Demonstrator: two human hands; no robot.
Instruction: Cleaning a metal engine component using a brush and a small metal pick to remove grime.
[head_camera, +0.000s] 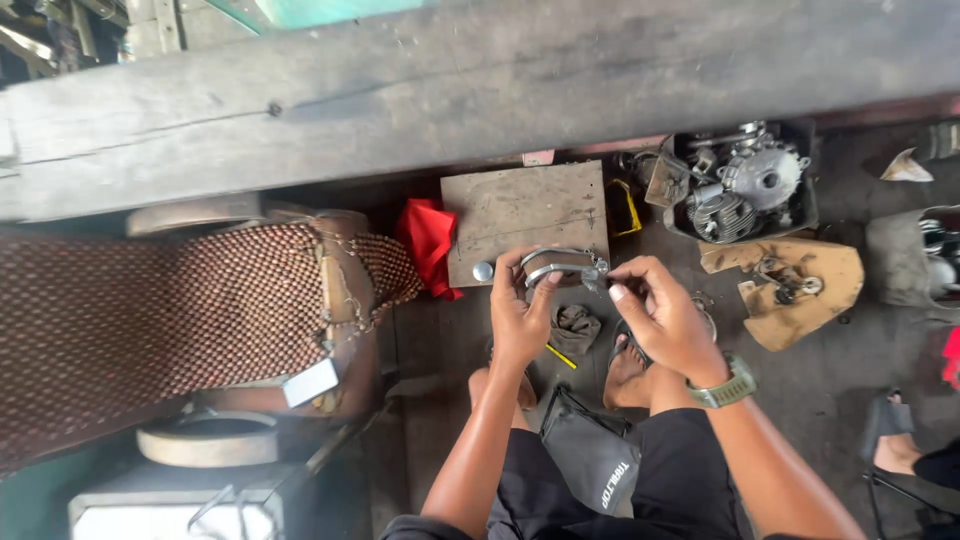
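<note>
A curved, shiny metal lever (556, 264) with a rounded ball end at its left tip and a small bracket at its right end is held up between both hands, above a flat, scuffed square wooden board (520, 205) lying on the grimy floor (860, 370). The left hand (520, 315) is closed around the lever from below, fingers wrapping its curved middle with the thumb pressed against the lower bar. The right hand (662, 312), wearing a greenish wristwatch (724, 386), pinches the bracket end with bent fingertips, so the lever spans the gap between the two hands. Just left of the board lies a crumpled red cloth (430, 245). Under the hands a wadded grey rag (574, 328) and a thin yellow-handled tool (561, 356) rest on the floor near the person's sandalled foot (628, 370). To the upper right, a dark tray (806, 212) holds ribbed, cast grey engine parts (745, 190), and beside it sits a torn piece of brown cardboard (810, 290) carrying small metal pieces. A woven beaded seat cover (170, 310) fills the left.
</note>
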